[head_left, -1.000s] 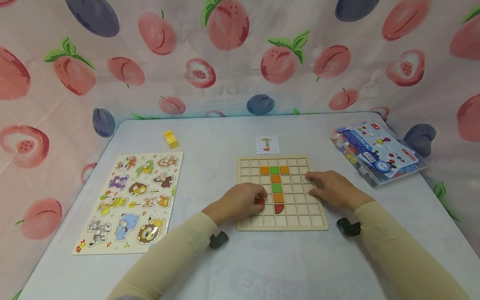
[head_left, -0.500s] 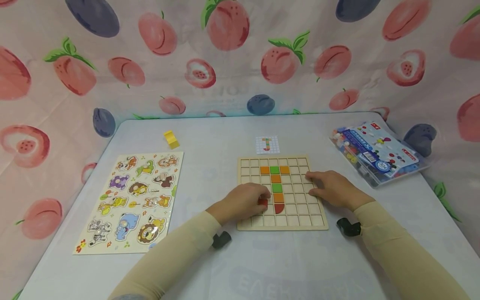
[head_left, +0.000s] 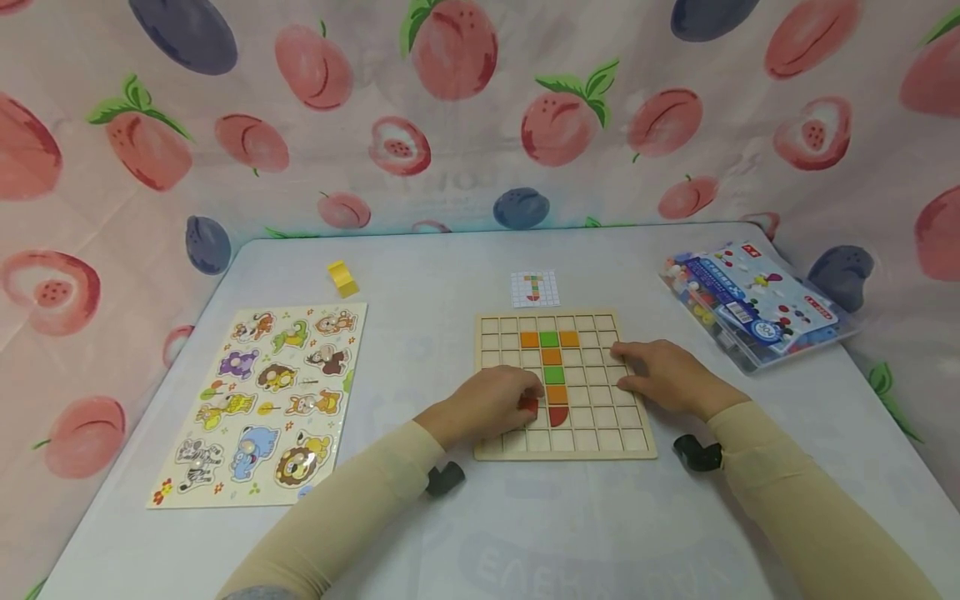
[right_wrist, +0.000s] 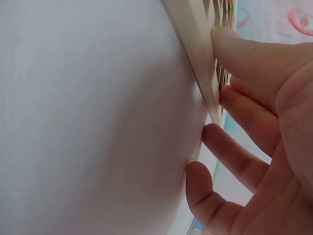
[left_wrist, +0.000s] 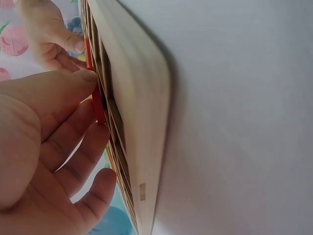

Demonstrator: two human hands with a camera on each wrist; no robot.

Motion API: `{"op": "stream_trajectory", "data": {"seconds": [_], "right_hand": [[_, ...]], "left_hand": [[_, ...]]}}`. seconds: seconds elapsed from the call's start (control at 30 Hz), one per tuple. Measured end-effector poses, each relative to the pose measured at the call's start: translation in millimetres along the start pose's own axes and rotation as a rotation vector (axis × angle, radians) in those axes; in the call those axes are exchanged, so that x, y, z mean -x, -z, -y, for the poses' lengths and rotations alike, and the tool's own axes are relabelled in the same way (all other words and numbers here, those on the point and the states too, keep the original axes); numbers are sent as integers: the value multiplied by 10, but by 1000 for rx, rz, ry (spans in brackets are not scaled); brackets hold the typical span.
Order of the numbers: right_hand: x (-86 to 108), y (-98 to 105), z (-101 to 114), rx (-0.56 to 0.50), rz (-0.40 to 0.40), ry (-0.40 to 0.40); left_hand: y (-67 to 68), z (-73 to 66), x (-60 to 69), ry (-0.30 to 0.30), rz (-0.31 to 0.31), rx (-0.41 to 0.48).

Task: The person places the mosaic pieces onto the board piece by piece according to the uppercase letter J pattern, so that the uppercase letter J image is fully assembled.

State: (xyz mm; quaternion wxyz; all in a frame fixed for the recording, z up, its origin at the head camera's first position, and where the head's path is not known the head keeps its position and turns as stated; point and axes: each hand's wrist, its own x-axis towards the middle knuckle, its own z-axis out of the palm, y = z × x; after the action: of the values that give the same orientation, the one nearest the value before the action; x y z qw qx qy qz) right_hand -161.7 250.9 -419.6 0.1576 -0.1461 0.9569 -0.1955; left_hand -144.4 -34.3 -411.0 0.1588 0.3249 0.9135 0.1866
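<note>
My left hand (head_left: 483, 406) is over the left half of the wooden grid board (head_left: 566, 455). Its thumb and fingers pinch a small red tile (left_wrist: 98, 108), partly hidden by the fingertips, at the board's surface. To the right of that tile lies a red quarter-round tile (head_left: 558, 416), below a column of orange and green tiles (head_left: 553, 376) topped by a short row of orange, green and orange. My right hand (head_left: 673, 377) rests at the board's right edge, thumb on the rim, its other fingers loosely spread beside it.
A small printed pattern card (head_left: 535, 289) lies behind the board. An animal puzzle board (head_left: 255, 408) lies on the left, with yellow pieces (head_left: 342, 279) behind it. A clear plastic box (head_left: 757, 304) of colourful parts stands at the back right.
My left hand has shifted slightly to the right with the red tile, closer to the quarter-round tile. The right hand stays at the board's edge.
</note>
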Motion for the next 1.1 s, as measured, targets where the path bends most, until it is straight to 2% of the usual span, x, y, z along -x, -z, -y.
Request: {"op": "stream_trajectory", "data": {"seconds": [0.4,1.1], "right_hand": [[8,2,-4,11,-8,13],[15,2,21,-9,-8,7]], "left_hand": [[-8,-25,12,-41,3,-18],[-43,-43,0,-68,3,-41]]}}
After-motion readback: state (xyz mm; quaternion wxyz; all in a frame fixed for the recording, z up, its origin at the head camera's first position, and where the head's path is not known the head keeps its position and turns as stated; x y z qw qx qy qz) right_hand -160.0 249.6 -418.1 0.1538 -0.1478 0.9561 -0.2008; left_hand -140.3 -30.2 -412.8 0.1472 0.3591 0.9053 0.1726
